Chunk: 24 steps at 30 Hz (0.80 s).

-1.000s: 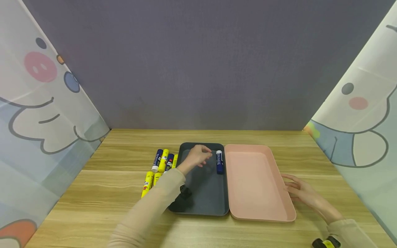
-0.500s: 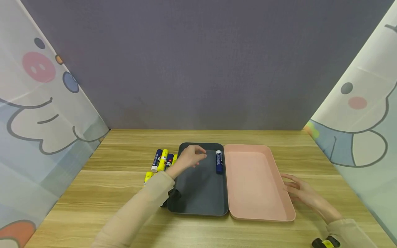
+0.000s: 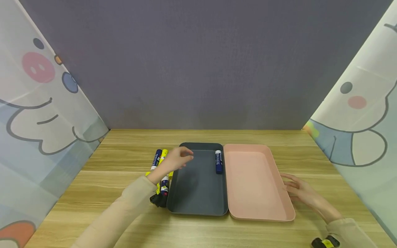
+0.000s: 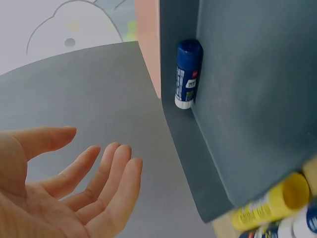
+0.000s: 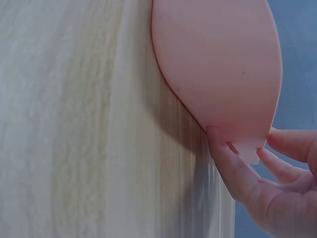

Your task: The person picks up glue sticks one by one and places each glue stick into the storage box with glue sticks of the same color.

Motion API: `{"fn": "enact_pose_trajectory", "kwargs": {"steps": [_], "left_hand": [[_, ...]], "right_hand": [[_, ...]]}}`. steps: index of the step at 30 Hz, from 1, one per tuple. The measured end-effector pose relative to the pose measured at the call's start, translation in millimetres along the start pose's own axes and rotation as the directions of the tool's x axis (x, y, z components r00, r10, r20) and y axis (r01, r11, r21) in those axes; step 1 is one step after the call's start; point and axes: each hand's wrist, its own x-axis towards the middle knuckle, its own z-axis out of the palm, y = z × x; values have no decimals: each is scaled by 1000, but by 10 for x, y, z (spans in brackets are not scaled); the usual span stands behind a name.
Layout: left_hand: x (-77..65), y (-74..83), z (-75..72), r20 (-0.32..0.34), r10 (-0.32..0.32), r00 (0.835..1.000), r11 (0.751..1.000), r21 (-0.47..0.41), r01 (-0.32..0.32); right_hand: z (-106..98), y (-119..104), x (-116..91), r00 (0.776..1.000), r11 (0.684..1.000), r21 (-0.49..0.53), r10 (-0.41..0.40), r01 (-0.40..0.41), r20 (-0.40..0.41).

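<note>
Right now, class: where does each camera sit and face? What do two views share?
Head: on the head, facing forward and down at the dark tray and pink tray; left hand, right hand and sleeves show.
Left wrist: on that wrist, facing the dark tray; left hand shows.
Right wrist: on that wrist, facing the pink tray and tabletop; right hand shows.
Shared: head and left wrist show the blue glue stick.

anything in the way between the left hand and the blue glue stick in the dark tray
Nothing visible: in the head view, only bare floor of the dark tray lies between the left hand and the blue glue stick.
</note>
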Motion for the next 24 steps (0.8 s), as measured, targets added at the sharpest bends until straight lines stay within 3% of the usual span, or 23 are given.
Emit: {"fn": "enact_pose_trajectory", "kwargs": {"steps": [8,17,24], "left_hand": [[-148,-146,-167,-73,1,997,999,37,2],[-296,-328,-301,-122,-12,992,1000,-18,10],[-380,-495,-356,-197,-32,980,996,75,47]], "right_hand": [[5,-9,0,1000,1000,-8,7,-7,2],[9,-17,-4,1000,1000,-2,11,-11,-11],[10,-24,0,999,999,-9,36,-36,-20]]}}
